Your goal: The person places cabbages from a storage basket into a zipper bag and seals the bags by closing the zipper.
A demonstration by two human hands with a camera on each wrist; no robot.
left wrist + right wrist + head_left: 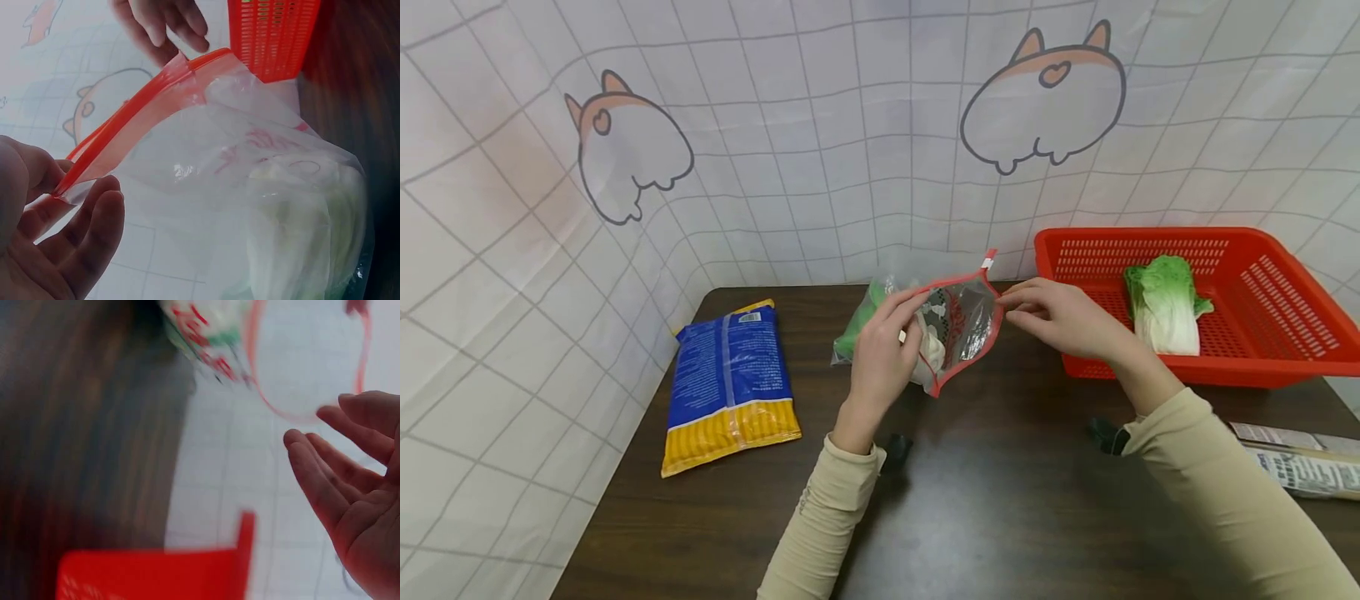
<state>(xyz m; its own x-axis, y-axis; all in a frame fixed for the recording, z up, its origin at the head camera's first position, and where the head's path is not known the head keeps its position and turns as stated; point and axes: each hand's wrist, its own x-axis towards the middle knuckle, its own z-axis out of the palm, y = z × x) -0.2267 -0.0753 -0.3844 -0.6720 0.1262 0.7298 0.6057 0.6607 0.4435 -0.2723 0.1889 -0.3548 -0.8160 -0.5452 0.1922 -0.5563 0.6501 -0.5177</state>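
A clear zip bag (976,321) with a red-edged mouth stands near the back of the table, its mouth gaping. My left hand (886,350) pinches the red rim on the left side; in the left wrist view its thumb and finger meet on the edge. Inside the bag is a pale vegetable with green leaves (290,231), which looks like a napa cabbage. Close by the opposite side of the rim is my right hand (1056,315). In the right wrist view that hand's fingers are loosely extended and hold nothing.
A red plastic basket (1292,364) at the right back holds another cabbage (1167,308). To the left lies a blue and yellow packet (730,375). Long flat printed packages (1311,467) lie at the right edge. A patterned cloth (820,125) hangs behind the table.
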